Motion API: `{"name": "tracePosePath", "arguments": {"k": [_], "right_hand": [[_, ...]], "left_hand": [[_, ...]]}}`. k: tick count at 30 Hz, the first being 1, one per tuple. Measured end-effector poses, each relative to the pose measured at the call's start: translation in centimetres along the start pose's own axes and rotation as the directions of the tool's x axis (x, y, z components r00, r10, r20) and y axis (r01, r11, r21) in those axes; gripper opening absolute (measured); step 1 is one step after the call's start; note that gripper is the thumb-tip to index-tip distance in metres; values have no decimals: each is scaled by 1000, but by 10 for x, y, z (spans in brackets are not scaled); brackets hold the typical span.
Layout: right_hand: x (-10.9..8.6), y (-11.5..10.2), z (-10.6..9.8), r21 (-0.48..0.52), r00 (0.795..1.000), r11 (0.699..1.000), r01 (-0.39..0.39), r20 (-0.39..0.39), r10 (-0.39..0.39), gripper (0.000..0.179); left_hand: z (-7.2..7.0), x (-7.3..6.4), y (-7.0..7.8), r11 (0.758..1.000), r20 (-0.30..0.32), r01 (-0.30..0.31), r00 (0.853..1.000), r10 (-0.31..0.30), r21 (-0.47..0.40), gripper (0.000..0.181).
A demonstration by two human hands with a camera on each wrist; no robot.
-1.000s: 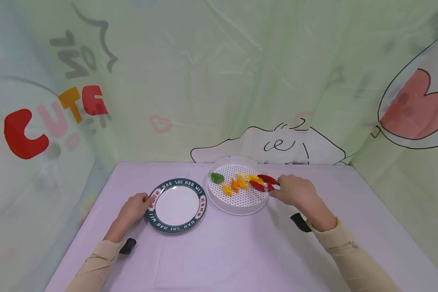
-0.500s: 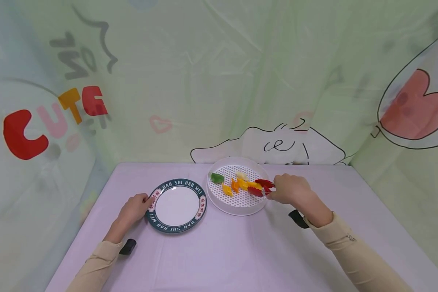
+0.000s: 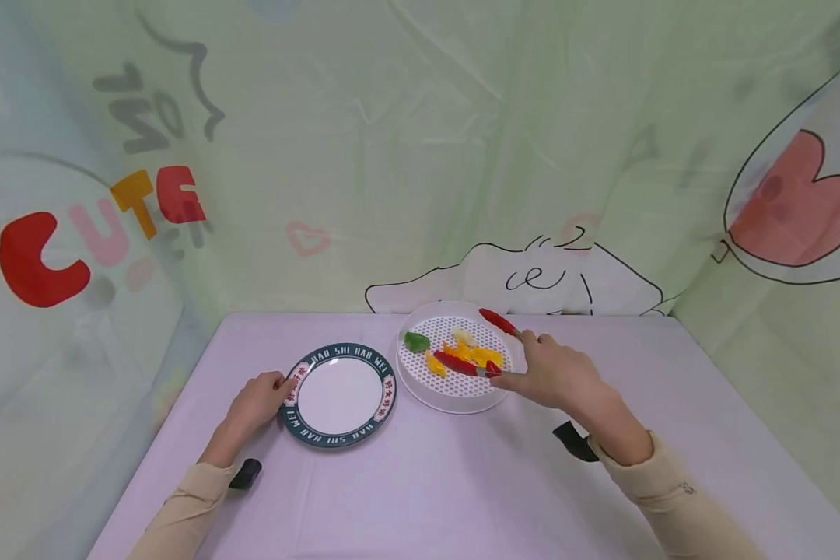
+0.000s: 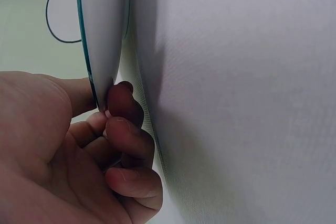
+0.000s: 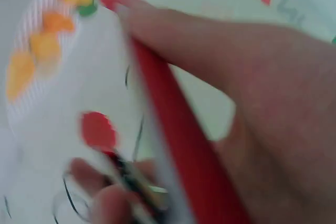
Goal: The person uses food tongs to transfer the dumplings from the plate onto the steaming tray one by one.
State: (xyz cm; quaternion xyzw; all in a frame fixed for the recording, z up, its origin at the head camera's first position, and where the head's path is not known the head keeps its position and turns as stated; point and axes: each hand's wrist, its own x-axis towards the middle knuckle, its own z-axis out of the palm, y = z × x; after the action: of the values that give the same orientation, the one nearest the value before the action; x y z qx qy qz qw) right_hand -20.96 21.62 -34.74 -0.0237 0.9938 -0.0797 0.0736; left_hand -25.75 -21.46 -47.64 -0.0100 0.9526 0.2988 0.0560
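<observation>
My left hand pinches the left rim of a white plate with a dark teal lettered border. In the left wrist view the plate is edge-on between thumb and curled fingers. My right hand holds red-tipped tongs, their two arms spread wide over a round white perforated tray. On that tray lie a green piece, a pale piece and several yellow and orange pieces, partly hidden by the tongs. The right wrist view is blurred; one red tong arm crosses it.
A pale lilac cloth covers the table. Printed fabric hangs as walls behind and on both sides. The tray stands near the back edge, just right of the plate. Dark wrist-worn devices show under both wrists.
The tong arms, earlier close around a yellow piece at the tray's right, have spread apart. That piece lies on the tray, released. My left hand and the plate have stayed put.
</observation>
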Motion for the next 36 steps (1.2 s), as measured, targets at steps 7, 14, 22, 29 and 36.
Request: {"name": "tracePosePath", "arguments": {"k": [7, 14, 22, 29, 36], "right_hand": [[-6, -40, 61, 304, 988, 944, 128, -126, -93, 106], [-10, -72, 115, 391, 981, 900, 192, -68, -179, 105], [-8, -77, 139, 361, 971, 904, 230, -27, -237, 104], [-9, -78, 140, 274, 975, 936, 221, -29, -222, 99], [-9, -78, 143, 174, 968, 953, 249, -75, -239, 95]], "left_hand": [[-1, 1, -1, 1000, 2, 0, 1000, 0, 1, 29], [0, 2, 0, 1000, 1, 8, 1000, -8, 2, 29], [2, 2, 1, 1000, -1, 5, 1000, -4, 1, 29], [2, 2, 0, 1000, -3, 13, 1000, -13, 4, 30], [2, 3, -1, 1000, -6, 10, 1000, -10, 9, 30]]}}
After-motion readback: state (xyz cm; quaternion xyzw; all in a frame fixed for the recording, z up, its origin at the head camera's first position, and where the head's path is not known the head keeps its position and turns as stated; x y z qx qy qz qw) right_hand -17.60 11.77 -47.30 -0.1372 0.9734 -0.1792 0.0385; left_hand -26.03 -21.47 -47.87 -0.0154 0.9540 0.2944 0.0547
